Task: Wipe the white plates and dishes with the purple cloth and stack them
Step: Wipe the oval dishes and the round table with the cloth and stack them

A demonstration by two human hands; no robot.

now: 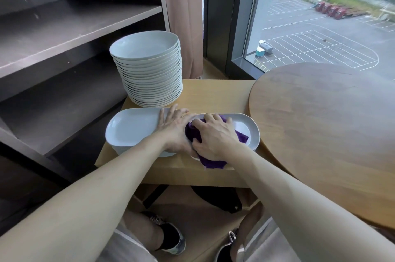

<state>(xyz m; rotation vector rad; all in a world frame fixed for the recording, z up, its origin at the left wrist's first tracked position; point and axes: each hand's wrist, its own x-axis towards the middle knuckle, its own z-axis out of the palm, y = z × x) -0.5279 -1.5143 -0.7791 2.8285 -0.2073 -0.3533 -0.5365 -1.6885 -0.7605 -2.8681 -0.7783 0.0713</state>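
A white oblong dish (253, 131) lies on the small light wood table. My right hand (215, 136) grips the bunched purple cloth (210, 163) and presses it into this dish. To its left sits a low stack of white oblong dishes (132, 128). My left hand (176, 127) lies between the two, fingers straight over the stack's right end, its palm against the left edge of the dish under the cloth. Behind them stands a tall stack of round white plates (149, 69).
A round dark wood table (331, 133) overlaps the small table (213, 94) on the right. Dark shelving (64, 32) rises at the left, close to the plate stacks. A curtain and a window are behind. My legs and shoes show below the table's front edge.
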